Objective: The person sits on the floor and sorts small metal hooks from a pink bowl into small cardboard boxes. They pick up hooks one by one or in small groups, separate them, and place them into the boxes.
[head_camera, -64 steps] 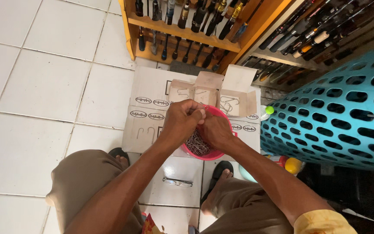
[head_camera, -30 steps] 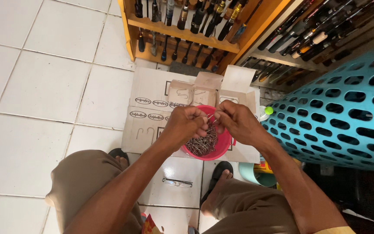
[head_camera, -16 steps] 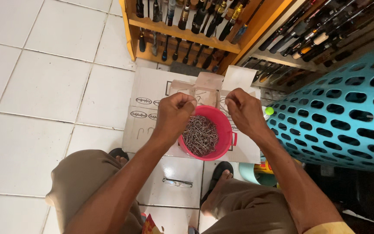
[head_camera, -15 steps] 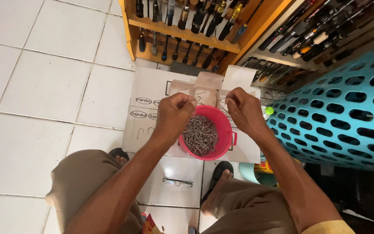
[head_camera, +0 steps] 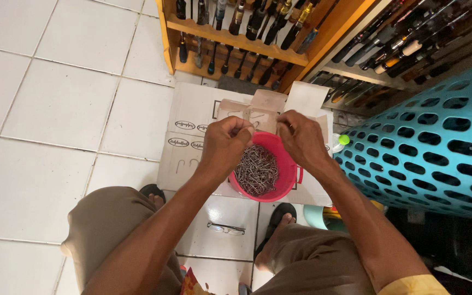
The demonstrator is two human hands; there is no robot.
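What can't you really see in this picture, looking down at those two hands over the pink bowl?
- Head view: whatever the left hand and right hand pinch is too small.
- Pink bowl: near rim hidden by the left hand.
- Blue basket: cut by the right edge.

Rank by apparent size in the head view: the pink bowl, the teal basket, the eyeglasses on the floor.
1. Teal basket, largest, though cut off by the frame edge.
2. Pink bowl.
3. Eyeglasses, smallest.
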